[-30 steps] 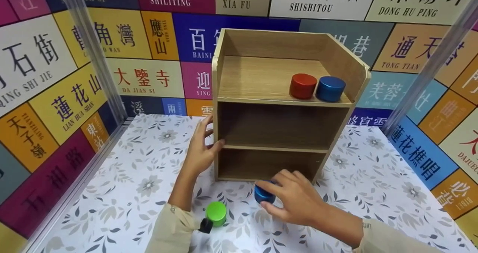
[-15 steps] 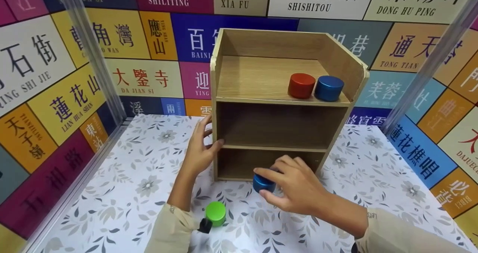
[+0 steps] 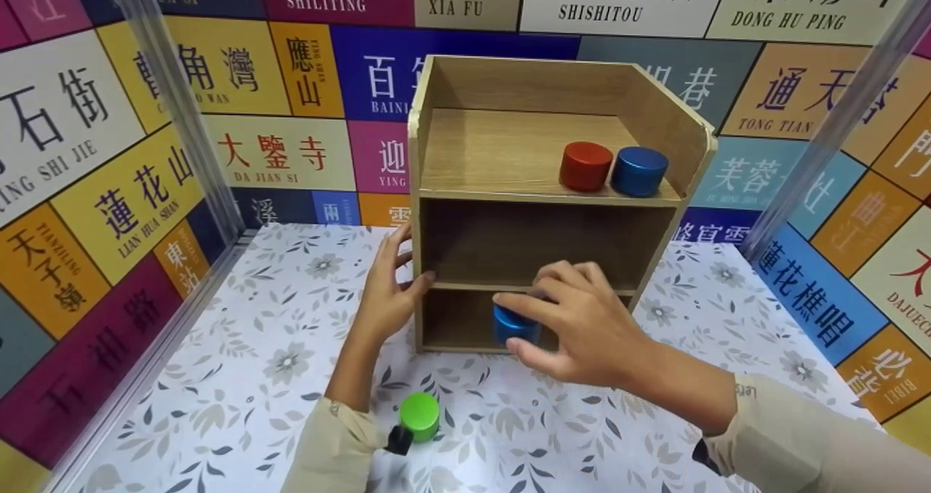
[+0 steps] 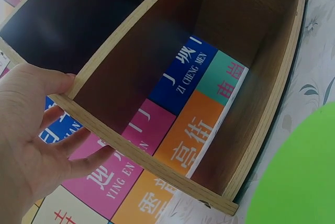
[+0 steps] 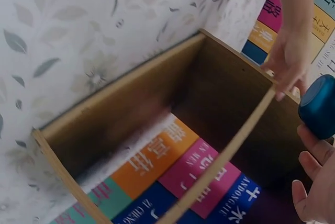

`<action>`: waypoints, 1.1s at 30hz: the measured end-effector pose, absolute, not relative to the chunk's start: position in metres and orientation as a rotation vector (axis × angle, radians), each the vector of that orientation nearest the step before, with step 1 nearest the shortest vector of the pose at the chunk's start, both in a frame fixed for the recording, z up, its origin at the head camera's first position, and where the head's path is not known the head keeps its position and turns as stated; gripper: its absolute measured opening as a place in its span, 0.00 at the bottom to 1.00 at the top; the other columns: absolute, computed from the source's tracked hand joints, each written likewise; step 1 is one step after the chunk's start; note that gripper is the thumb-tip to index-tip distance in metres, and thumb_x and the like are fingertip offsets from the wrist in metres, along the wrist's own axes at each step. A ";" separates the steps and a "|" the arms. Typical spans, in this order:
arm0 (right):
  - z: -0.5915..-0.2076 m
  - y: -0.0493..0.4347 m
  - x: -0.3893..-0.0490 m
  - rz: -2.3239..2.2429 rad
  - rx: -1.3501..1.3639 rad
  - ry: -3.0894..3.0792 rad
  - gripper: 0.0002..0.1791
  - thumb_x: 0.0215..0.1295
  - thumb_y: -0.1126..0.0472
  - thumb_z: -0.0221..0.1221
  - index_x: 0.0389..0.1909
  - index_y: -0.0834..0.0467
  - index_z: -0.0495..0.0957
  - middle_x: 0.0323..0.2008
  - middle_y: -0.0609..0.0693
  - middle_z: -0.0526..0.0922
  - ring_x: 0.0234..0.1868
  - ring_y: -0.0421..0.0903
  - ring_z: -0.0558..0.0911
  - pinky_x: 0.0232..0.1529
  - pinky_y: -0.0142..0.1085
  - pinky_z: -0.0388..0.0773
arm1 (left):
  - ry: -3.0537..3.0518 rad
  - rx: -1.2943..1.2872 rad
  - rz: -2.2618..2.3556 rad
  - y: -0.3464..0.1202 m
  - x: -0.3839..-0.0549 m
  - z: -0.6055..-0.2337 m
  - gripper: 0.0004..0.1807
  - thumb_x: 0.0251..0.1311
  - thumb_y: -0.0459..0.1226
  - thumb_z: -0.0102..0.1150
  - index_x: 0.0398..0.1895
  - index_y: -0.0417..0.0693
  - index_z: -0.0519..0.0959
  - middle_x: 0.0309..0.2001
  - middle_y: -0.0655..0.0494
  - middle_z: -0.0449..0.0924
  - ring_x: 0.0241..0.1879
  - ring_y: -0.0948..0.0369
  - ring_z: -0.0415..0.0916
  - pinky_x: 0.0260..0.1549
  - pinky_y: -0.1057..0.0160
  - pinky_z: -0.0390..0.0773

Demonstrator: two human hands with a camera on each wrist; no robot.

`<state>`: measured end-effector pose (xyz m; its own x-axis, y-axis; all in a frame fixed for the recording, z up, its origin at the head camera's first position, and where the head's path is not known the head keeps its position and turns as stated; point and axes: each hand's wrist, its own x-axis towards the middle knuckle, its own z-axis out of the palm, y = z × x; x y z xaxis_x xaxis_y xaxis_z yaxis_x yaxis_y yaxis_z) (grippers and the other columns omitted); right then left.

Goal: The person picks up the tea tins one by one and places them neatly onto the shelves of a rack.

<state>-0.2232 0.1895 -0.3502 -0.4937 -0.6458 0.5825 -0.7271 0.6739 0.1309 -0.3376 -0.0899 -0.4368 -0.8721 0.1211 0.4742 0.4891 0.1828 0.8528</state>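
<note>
A small wooden shelf (image 3: 549, 198) stands on the table, and my left hand (image 3: 393, 289) grips its left side panel. The left wrist view has the thumb on the front edge, with fingers (image 4: 86, 153) on the panel's outer side. My right hand (image 3: 593, 326) holds a shiny blue cylinder (image 3: 513, 326) between thumb and fingers, in front of the lower compartment. In the right wrist view that blue cylinder (image 5: 318, 108) is at the right edge, raised off the table. A green cylinder (image 3: 420, 415) sits on the table beside my left sleeve.
On the shelf's top board, a red cylinder (image 3: 586, 166) and another blue cylinder (image 3: 640, 171) stand side by side at the right. A floral cloth (image 3: 291, 362) covers the table. Panels with colourful lettering (image 3: 276, 151) enclose the back and sides.
My right hand has lifted the blue cylinder up off the table and toward the shelf front. The left hand stays on the side panel; the green cylinder has not moved.
</note>
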 end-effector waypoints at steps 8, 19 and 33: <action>-0.326 0.188 -0.227 0.174 1.054 -2.285 0.27 0.63 0.38 0.62 0.62 0.39 0.81 0.38 0.46 0.84 0.50 0.47 0.74 0.51 0.47 0.69 | -2.167 -0.569 -1.743 -0.091 -0.338 -0.437 0.45 0.62 0.29 0.63 0.77 0.75 0.60 0.73 0.58 0.63 0.67 0.42 0.71 0.54 0.39 0.82; -0.291 0.190 -0.234 0.198 1.079 -2.225 0.26 0.63 0.39 0.62 0.61 0.41 0.82 0.38 0.48 0.84 0.50 0.50 0.75 0.50 0.47 0.69 | -2.168 -0.565 -1.762 -0.091 -0.336 -0.436 0.44 0.62 0.30 0.62 0.77 0.73 0.60 0.74 0.58 0.62 0.68 0.42 0.70 0.56 0.37 0.80; -0.249 0.191 -0.252 0.279 1.025 -2.207 0.25 0.62 0.42 0.64 0.59 0.43 0.83 0.37 0.53 0.85 0.53 0.55 0.76 0.53 0.58 0.68 | -2.172 -0.547 -1.822 -0.086 -0.316 -0.413 0.43 0.62 0.25 0.59 0.79 0.61 0.60 0.74 0.49 0.61 0.68 0.37 0.67 0.58 0.34 0.78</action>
<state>-0.2521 0.1910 -0.2494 -0.4600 -0.5948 0.6593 -0.7401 0.6671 0.0855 -0.3159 -0.0857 -0.4132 -0.8972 0.1217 0.4245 0.4391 0.1454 0.8866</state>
